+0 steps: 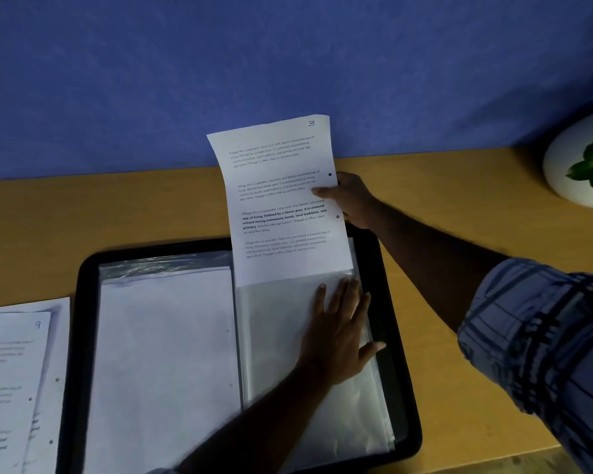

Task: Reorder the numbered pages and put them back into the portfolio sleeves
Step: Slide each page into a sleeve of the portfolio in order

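An open black portfolio (83, 302) lies on the wooden desk. A printed page numbered 3 (281, 200) stands partly upright, its lower edge at the mouth of the right-hand clear sleeve (322, 422). My right hand (351, 198) grips the page's right edge, thumb on the front. My left hand (339, 323) lies flat with straight fingers on the right sleeve, just below the page's lower edge. The left-hand sleeve (165, 354) holds a white sheet, blank side up.
A stack of loose pages (18, 388), the top one numbered 9, lies left of the portfolio. A white pot with a green plant (582, 165) stands at the far right. A blue wall (288, 63) rises behind the desk (459, 206).
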Motion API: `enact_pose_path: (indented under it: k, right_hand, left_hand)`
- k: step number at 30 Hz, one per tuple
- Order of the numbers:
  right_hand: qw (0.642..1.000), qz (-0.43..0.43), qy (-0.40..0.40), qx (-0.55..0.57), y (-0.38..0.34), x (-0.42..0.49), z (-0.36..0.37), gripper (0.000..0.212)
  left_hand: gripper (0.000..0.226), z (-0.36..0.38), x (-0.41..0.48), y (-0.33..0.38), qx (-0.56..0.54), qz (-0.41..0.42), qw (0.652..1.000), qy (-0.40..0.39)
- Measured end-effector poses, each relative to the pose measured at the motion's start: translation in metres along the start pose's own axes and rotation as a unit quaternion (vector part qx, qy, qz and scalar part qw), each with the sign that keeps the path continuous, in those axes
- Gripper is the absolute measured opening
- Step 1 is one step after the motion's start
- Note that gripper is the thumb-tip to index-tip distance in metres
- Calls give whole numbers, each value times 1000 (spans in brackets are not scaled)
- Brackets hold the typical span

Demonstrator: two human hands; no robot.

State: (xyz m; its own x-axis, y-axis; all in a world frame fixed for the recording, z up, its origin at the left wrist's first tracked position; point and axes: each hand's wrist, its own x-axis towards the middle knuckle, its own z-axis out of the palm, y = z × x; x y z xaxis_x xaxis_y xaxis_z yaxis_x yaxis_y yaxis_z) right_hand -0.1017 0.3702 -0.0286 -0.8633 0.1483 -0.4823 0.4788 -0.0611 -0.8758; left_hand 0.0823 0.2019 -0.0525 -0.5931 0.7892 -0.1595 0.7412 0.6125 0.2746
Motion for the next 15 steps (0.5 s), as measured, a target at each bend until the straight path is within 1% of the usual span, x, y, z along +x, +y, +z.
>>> enact_pose_path:
  k: [3,8,10,12,15]
  right_hand:
    - [1000,3,-9,-9,-2,-3,-1,30]
    - [999,10,-32,-10,2,-8,-8,31]
    - [998,8,-46,-34,3,-10,-14,36]
    - [995,7,-74,-71,1,-11,-19,36]
    - [983,34,-124,-135,-3,-11,-26,39]
  left_hand:
    - [86,-2,3,-1,-12,-13,1000,19]
    - [99,1,6,-9,-21,-13,1000,-2]
    - [99,1,8,-10,-36,-8,999,-1]
    - [99,1,9,-9,-44,-9,999,4]
    - [97,0,10,-9,-42,-14,999,13]
